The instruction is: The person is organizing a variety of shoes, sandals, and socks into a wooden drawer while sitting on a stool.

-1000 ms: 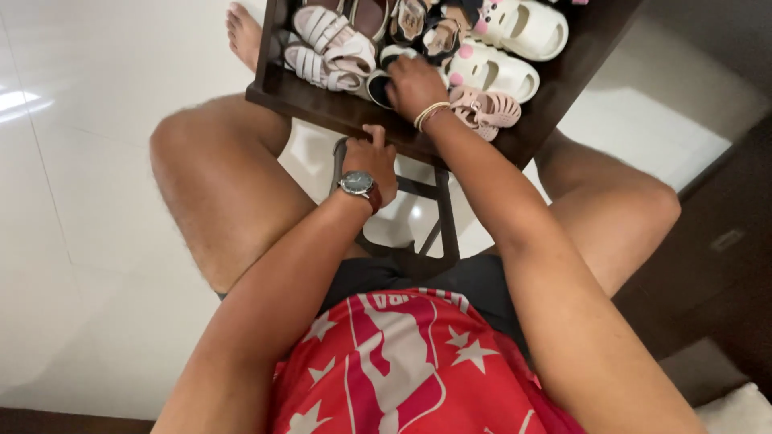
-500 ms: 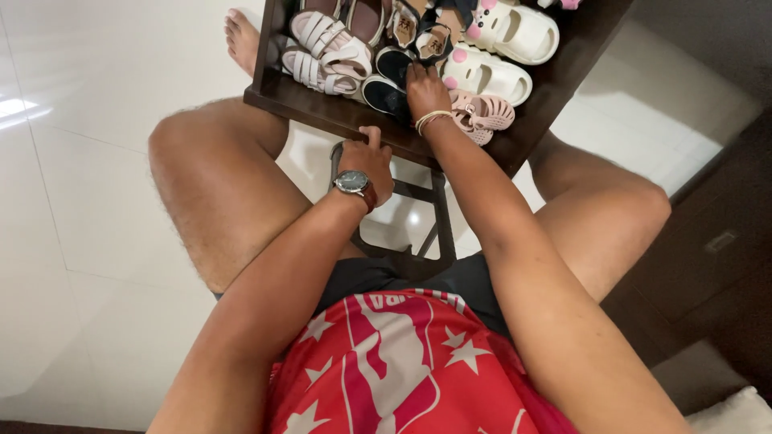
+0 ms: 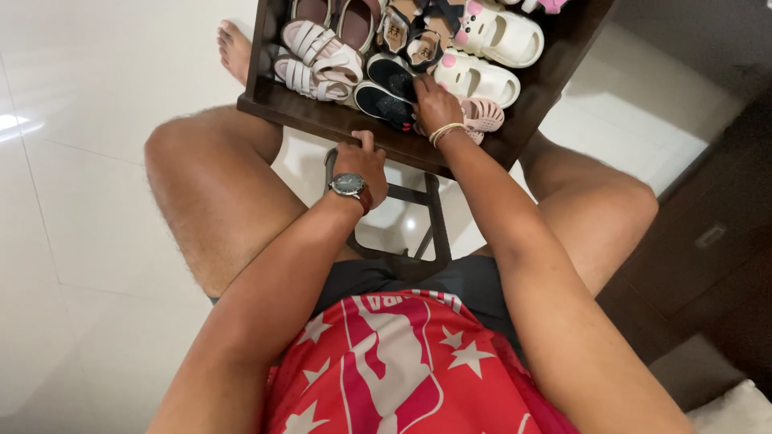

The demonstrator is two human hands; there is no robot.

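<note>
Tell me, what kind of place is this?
Probably a home, perhaps near an entryway. A dark wooden rack holds small children's sandals and white clogs, on glossy white floor tiles, and the person's foot is bare.

The right hand [image 3: 437,104] covered the near ends of the dark shoes [image 3: 384,90] and part of the pink sandal [image 3: 485,114], its fingertips out of sight. The picture's top edge cut off the brown shoes [image 3: 342,16] and the far side of the dark wooden table [image 3: 322,120]. The left hand [image 3: 362,161] hid whatever it gripped under the table's front rim.
</note>
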